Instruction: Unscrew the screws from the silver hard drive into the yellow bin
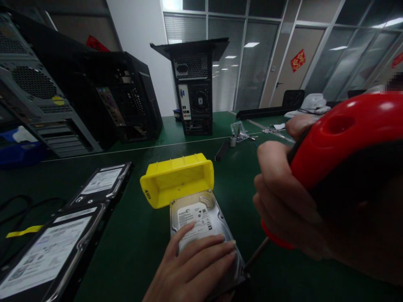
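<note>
A silver hard drive (pixel 217 214) with a white label lies in front of me, its far end against the yellow plastic bin (pixel 181 178). My left hand (pixel 197 264) holds it, with the fingers spread over its top face and what looks like the thumb low at its near edge. In my right hand (pixel 280 193) is a red and black electric screwdriver (pixel 333 138), the fingers wrapped round its handle. Its thin shaft slants down left, and the tip meets the near right corner of the hard drive. Any screw there is too small to make out.
Two more hard drives (pixel 47 251) lie on the left of the green table (pixel 132 251), near black cables and a yellow strip (pixel 24 231). Open computer cases (pixel 195 92) stand along the back. A black bar (pixel 222 151) and small loose parts (pixel 239 132) lie beyond the bin.
</note>
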Available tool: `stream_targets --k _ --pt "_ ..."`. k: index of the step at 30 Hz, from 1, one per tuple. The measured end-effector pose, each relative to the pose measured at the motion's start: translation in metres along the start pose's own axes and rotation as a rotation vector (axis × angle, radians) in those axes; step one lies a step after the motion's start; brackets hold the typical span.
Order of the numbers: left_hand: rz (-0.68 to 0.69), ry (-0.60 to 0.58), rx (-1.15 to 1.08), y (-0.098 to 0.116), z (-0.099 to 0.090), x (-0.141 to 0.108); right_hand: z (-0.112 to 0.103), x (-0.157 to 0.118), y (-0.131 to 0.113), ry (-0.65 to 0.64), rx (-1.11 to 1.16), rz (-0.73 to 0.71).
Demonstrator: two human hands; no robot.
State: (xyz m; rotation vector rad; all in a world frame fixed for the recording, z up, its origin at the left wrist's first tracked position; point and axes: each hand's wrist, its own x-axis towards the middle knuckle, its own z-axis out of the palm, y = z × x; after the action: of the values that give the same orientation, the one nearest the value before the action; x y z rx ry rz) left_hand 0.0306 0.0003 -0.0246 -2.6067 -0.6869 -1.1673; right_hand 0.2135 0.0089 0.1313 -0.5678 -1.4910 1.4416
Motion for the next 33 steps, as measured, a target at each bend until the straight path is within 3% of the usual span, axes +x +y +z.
stream_targets --k 3,9,20,26,33 --pt "0.001 0.015 -0.012 -0.001 0.000 0.001 -0.001 0.001 0.001 -0.053 0.118 -0.002" --pt "0.021 0.020 0.022 -0.002 0.000 0.002 -0.012 -0.003 0.012 -0.112 0.113 -0.038" --pt "0.015 0.031 0.004 -0.002 0.002 0.001 -0.011 0.001 0.012 0.001 0.222 -0.006" --pt "0.022 0.065 0.026 -0.003 0.006 -0.002 -0.011 0.006 0.012 -0.086 0.141 -0.004" --pt "0.017 0.062 -0.006 -0.003 0.005 -0.001 -0.014 0.001 0.018 -0.058 0.152 -0.036"
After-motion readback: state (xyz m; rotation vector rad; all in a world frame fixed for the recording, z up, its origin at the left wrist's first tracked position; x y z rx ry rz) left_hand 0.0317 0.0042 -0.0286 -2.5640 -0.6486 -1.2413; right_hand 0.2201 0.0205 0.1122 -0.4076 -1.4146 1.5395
